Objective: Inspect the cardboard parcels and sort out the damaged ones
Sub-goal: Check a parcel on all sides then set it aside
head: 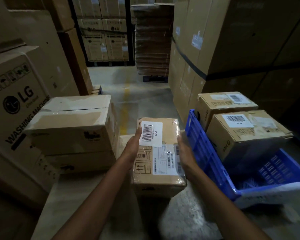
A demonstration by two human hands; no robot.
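A small cardboard parcel [168,130] wrapped in clear tape, with a white barcode label and a shipping label on top, is held up in front of me. My left hand [133,144] grips its left side, thumb on the barcode label. My right hand [184,153] grips its right side. Two more labelled parcels stand in the blue plastic crate [208,153] at the right: a near parcel [246,132] and a far parcel [223,104]. A larger taped box [71,122] with torn top paper sits on another box at the left.
A tall LG washing machine carton [16,110] stands at the far left. Large stacked cartons [215,49] rise at the right behind the crate. A pallet of flat cardboard [152,40] stands down the aisle, beside the yellow floor line [126,101].
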